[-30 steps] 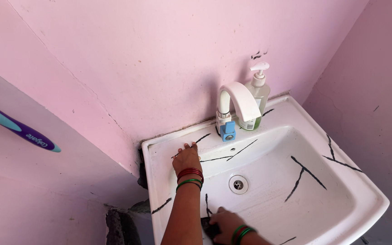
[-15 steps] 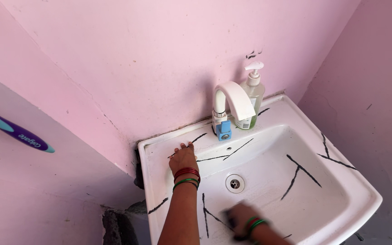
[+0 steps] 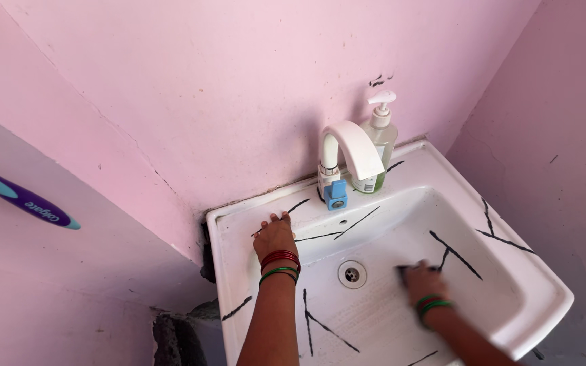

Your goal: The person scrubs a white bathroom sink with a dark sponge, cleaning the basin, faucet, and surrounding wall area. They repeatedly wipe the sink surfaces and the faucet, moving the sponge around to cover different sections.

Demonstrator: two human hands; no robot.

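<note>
A white wash basin (image 3: pixel 510 318) marked with black lines is fixed in a pink corner. My left hand (image 3: pixel 274 234) lies flat on the basin's back left rim, with red and green bangles on the wrist. My right hand (image 3: pixel 423 281) is inside the bowl, right of the drain (image 3: pixel 352 274), pressing a small dark pad (image 3: pixel 403 270) against the basin's surface. The right hand is blurred.
A white tap (image 3: pixel 347 152) with a blue handle stands at the back of the basin, a pump soap bottle (image 3: pixel 378 144) beside it. A toothbrush (image 3: pixel 22 196) sticks out at the left. Pink walls close in behind and on the right.
My right hand has swept with the dark pad from the basin's front left, across the bowl, to the right of the drain. My left hand stayed on the rim.
</note>
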